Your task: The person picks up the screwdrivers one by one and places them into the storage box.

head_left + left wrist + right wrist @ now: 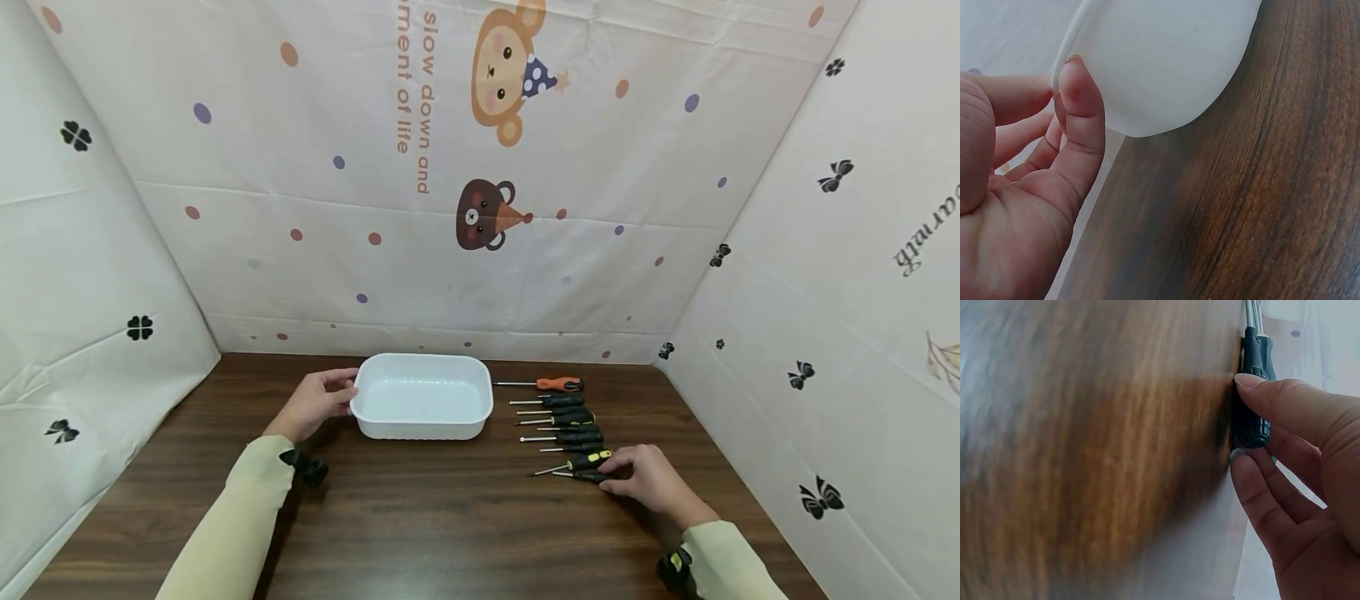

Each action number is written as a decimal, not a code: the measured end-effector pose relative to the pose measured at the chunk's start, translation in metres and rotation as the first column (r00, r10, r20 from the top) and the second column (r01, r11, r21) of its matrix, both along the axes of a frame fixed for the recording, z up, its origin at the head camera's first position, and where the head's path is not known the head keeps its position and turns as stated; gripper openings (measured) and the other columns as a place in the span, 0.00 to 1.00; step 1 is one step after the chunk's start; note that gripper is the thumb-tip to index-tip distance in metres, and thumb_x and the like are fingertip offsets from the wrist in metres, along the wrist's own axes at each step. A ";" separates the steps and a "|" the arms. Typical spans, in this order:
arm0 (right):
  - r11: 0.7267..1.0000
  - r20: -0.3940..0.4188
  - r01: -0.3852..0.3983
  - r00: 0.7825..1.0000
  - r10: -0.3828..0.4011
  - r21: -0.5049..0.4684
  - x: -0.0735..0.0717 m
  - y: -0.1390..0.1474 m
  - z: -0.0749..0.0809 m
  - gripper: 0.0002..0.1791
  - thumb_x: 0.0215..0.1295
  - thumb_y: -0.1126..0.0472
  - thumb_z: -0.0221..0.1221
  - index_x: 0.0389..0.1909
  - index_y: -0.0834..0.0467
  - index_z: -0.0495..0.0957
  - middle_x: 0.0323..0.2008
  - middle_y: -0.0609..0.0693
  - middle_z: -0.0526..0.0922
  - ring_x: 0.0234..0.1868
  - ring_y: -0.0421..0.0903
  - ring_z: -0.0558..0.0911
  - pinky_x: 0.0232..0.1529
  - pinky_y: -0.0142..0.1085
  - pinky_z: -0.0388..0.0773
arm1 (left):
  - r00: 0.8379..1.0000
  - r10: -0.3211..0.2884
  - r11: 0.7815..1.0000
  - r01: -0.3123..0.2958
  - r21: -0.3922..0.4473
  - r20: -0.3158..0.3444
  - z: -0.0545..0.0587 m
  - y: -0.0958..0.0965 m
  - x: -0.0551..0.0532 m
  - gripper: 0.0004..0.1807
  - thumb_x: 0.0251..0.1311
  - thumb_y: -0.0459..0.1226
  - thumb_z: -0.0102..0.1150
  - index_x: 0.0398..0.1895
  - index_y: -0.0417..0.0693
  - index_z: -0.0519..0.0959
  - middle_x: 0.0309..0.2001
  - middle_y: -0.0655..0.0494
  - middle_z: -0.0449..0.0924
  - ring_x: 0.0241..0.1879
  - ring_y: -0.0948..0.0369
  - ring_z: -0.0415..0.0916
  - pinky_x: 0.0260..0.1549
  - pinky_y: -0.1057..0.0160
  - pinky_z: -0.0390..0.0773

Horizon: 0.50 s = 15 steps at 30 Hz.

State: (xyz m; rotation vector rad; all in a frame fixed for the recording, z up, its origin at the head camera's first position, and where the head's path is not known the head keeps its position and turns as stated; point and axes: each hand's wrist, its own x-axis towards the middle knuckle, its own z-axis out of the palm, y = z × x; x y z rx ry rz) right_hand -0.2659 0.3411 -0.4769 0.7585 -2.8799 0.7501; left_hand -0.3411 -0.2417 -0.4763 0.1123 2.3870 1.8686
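A white plastic tray [422, 400] stands on the wooden table, and nothing is seen inside it. My left hand [313, 403] pinches its left rim, thumb on the inner side and fingers outside, as the left wrist view shows with the tray wall [1160, 69]. To the right lies a column of several screwdrivers, handles pointing right. My right hand [643, 479] is at the near end of that column. Its thumb and fingers are around the handle of the nearest black screwdriver [1252, 419], which lies on the table. Beside it lies a black-and-yellow screwdriver [589, 460], close to the fingers.
An orange-handled screwdriver [559, 384] lies farthest back, close to the tray's right side. More black-handled screwdrivers [573, 418] lie between it and my right hand. Printed white cloth [420, 275] rises behind the table [420, 517] and on both sides.
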 end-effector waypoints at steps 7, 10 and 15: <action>0.998 0.025 -0.013 1.000 0.015 -0.057 0.002 -0.001 0.003 0.07 0.54 0.58 0.77 0.34 0.49 0.91 0.36 0.42 0.90 0.40 0.35 0.85 0.40 0.31 0.83 | 1.000 -0.002 1.000 0.002 0.012 -0.004 -0.001 -0.002 -0.001 0.30 0.71 0.31 0.60 0.74 0.35 0.66 0.48 0.44 0.73 0.37 0.58 0.79 0.40 0.64 0.88; 0.996 0.045 -0.005 0.999 0.009 -0.086 0.003 -0.001 0.004 0.07 0.55 0.57 0.76 0.35 0.49 0.91 0.37 0.43 0.90 0.40 0.35 0.85 0.40 0.31 0.83 | 1.000 -0.003 1.000 0.003 0.017 -0.006 -0.002 -0.003 -0.001 0.30 0.71 0.31 0.60 0.74 0.35 0.66 0.47 0.44 0.73 0.37 0.58 0.79 0.39 0.63 0.88; 0.991 0.081 0.024 0.997 -0.013 -0.134 0.002 0.001 0.001 0.07 0.56 0.55 0.76 0.36 0.47 0.90 0.39 0.43 0.90 0.41 0.32 0.84 0.40 0.29 0.83 | 1.000 -0.006 1.000 0.006 0.026 -0.004 -0.003 -0.003 -0.002 0.30 0.70 0.30 0.60 0.74 0.35 0.66 0.46 0.45 0.73 0.36 0.58 0.79 0.39 0.63 0.88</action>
